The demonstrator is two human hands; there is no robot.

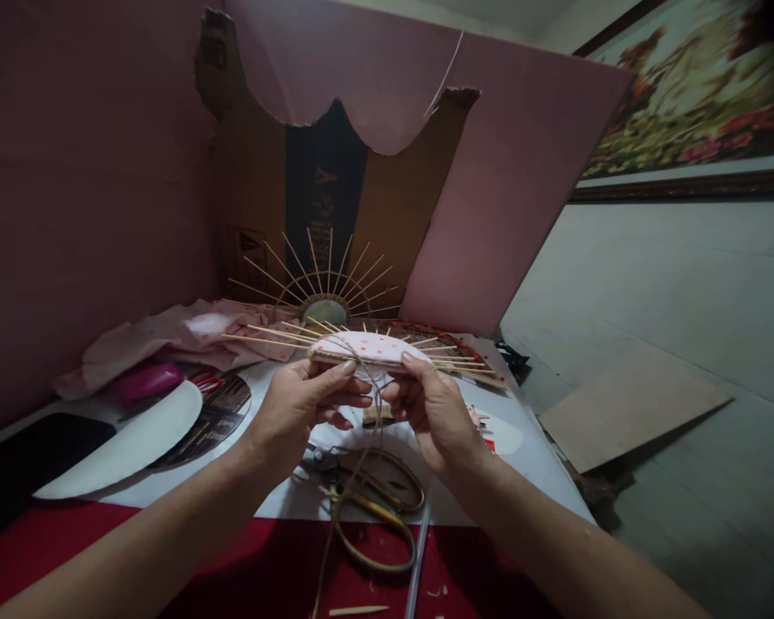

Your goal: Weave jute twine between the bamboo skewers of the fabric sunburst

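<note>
Pinching dotted piece (387,346) by both ends with left grip (313,394) and right grip (435,408). Trailing twine (379,413) down across scissors (377,509) on desk (284,563); maybe tied on, dim view.

Blue band (335,159) on the cardboard (396,202): pale reddish capitals set sideways, running up the band; the top one looks like a Y, though the light is too dim to be sure, and the letters below it blur.
Boxed mark (248,247) at the cardboard's lower left: dark print in a frame, partly legible, perhaps "VA".
Upper-left corner print (216,50): a dark block, unreadable.
</note>
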